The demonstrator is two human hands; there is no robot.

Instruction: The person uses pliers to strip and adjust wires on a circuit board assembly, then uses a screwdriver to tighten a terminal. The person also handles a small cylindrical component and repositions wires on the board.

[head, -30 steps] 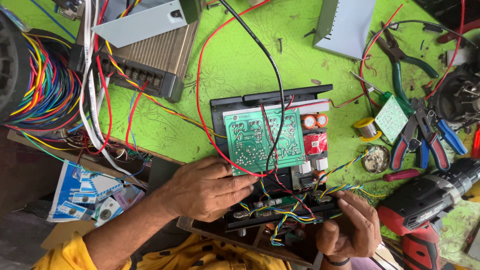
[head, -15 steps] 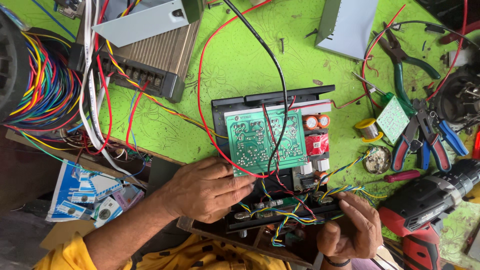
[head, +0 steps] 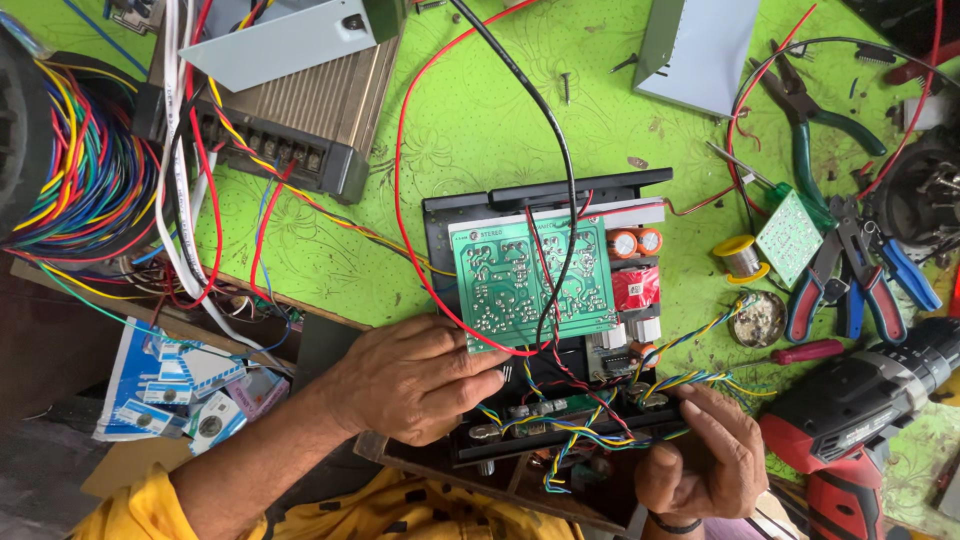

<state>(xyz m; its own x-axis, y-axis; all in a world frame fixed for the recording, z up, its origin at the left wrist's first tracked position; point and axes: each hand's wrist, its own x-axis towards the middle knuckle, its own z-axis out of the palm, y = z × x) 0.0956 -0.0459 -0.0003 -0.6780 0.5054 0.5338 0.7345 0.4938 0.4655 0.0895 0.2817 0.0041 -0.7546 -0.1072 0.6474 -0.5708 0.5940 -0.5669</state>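
Left hand (head: 415, 378) flat on the black chassis (head: 545, 330), fingers on the green circuit board (head: 535, 282) edge. Right hand (head: 700, 452) pinches chassis front corner amid coloured wires (head: 560, 425). Red drill (head: 860, 410) right; pliers (head: 865, 275), solder spool (head: 741, 258) beyond; black cable (head: 550, 150) crosses board.

The right hand (head: 700, 455) now sits a little higher and more to the left along the front edge of the open black metal box (head: 560, 330), with its fingers (head: 715, 405) pressed closer against the thin bundle of coloured wires (head: 590, 420) than before.
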